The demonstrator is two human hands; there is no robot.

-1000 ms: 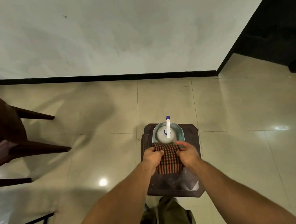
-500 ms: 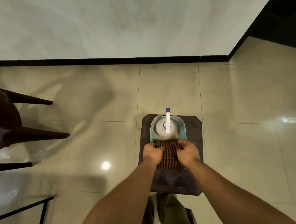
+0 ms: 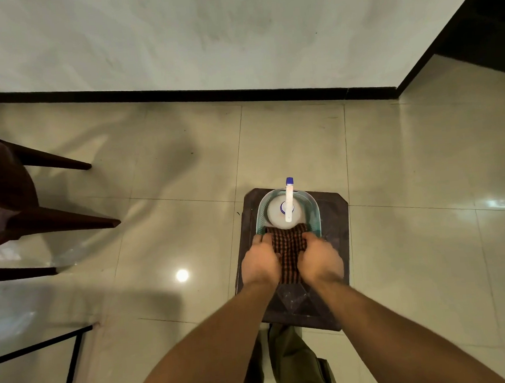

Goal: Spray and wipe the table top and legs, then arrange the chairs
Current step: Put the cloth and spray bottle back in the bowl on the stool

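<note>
A dark checked cloth (image 3: 288, 248) lies across the near end of a pale green plastic basket (image 3: 260, 211). My left hand (image 3: 261, 264) grips its left side and my right hand (image 3: 319, 260) grips its right side. In the basket's far end stands a white spray bottle (image 3: 280, 216) with a blue-tipped nozzle, seen from above. The basket rests on a dark square stool (image 3: 334, 230). At the left edge are the legs of a dark brown chair (image 3: 53, 226), and a glass table top with a black frame (image 3: 41, 345) shows at lower left.
Glossy beige floor tiles (image 3: 408, 165) surround the stool. A pale wall with a black skirting (image 3: 178, 93) runs across the far side, and a dark opening (image 3: 478, 20) lies at upper right. My trouser legs (image 3: 293, 365) are just behind the stool.
Both hands have pushed the cloth lower into the basket, and their grip has tightened. The view has tipped down a little.
</note>
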